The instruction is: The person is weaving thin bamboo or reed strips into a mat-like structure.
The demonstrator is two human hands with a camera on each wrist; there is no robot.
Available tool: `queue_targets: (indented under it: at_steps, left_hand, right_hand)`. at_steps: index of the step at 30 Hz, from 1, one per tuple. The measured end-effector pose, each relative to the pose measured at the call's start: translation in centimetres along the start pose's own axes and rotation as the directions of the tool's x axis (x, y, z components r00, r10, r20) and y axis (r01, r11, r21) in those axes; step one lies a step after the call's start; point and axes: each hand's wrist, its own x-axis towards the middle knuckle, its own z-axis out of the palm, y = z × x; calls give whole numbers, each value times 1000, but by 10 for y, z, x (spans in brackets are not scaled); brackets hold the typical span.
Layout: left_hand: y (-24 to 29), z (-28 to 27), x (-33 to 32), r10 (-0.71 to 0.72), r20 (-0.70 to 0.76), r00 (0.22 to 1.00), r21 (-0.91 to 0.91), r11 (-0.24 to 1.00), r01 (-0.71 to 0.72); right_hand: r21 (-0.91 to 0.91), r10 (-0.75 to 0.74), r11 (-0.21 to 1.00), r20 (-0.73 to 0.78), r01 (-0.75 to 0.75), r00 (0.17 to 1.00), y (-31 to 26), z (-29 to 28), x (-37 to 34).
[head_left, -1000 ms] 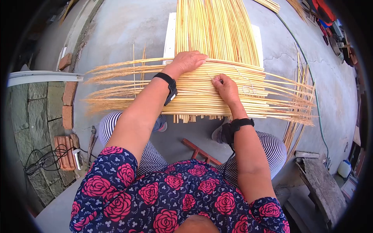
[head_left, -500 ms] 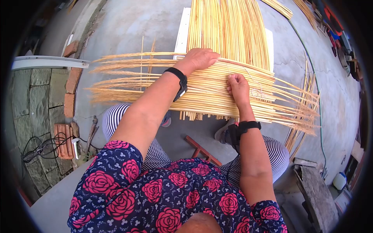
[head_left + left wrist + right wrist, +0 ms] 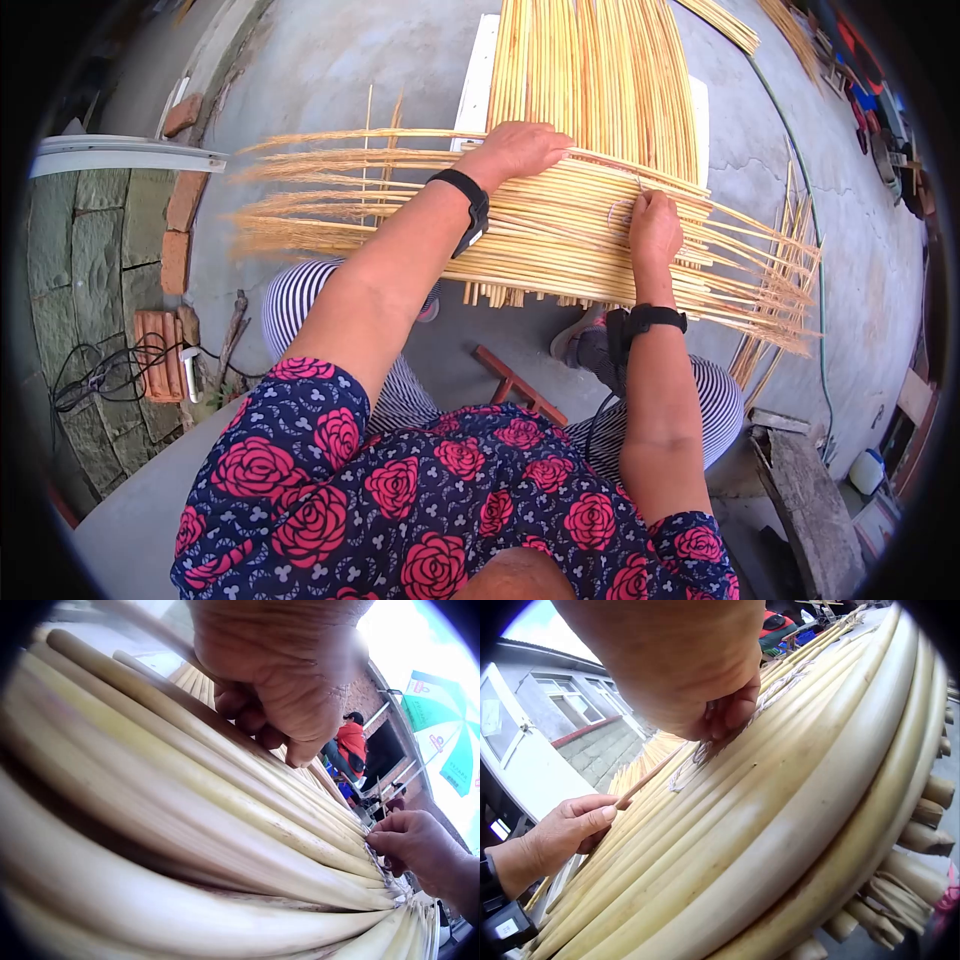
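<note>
Yellow stalks lie crosswise in front of you; your left hand pinches one at the far edge, and nearer you, your right hand is pinching white cord over them.

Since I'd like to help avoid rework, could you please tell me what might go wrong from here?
The outer stalk pinched by the left hand could slip out of line if that grip eases.

The white string, which the right hand appears to pinch, lies partly in loose twists and might tangle or snag.

The feathery ends splay out past the left forearm, so an arm could perhaps brush them and shift stalks.
</note>
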Motion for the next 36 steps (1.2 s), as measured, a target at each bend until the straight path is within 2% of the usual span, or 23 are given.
queue_targets:
  at_steps: [3,6,9,12,13,15,18,20,23,24,26,28,31,36]
  left_hand:
    - [2,-1,0,-3,-5,1000,-8,1000,3]
    - [-1,4,0,15,-32,999,4,1000,-15]
    - [-4,6,1,40,-62,997,-1,999,-40]
    - [-3,7,1,26,-72,997,-22,999,-28]
    - [-3,6,1,29,-72,997,-33,999,-32]
    - [-2,7,0,47,-92,995,-29,998,-49]
    - [-4,9,1,74,-138,988,0,997,-75]
    - [-2,9,-1,78,-153,985,-5,997,-80]
    - [-1,10,0,77,-183,980,-4,997,-79]
    - [0,9,0,74,-183,980,-10,997,-77]
    - [0,7,-1,62,-179,982,-23,997,-68]
    - [0,8,-2,78,-191,978,-6,997,-81]
    - [0,7,0,85,-199,976,14,996,-84]
    - [2,7,0,79,-206,975,20,997,-77]
  right_hand:
    - [-20,7,1000,-28,-8,1000,-2,0,3]
    - [112,-101,987,-116,114,988,-3,0,1]
    - [362,-113,918,-157,164,981,-18,-12,-2]
    - [636,-125,740,-189,218,974,-19,-9,4]
    - [708,-122,687,-110,164,986,-21,-16,4]
    - [832,-44,541,-117,123,992,-21,-19,4]
    - [954,73,296,-61,37,995,-21,-30,9]
    - [964,21,260,44,-48,999,-23,-50,13]
    - [730,-246,677,110,89,963,-25,-40,4]
    - [615,-310,758,49,216,950,-30,-32,-8]
    - [333,-535,792,-27,512,845,-35,-18,-22]
    - [216,-629,739,-118,638,768,-35,2,-27]
    - [85,-611,775,-148,626,777,-37,14,-32]
    - [62,-592,796,-128,602,796,-39,17,-32]
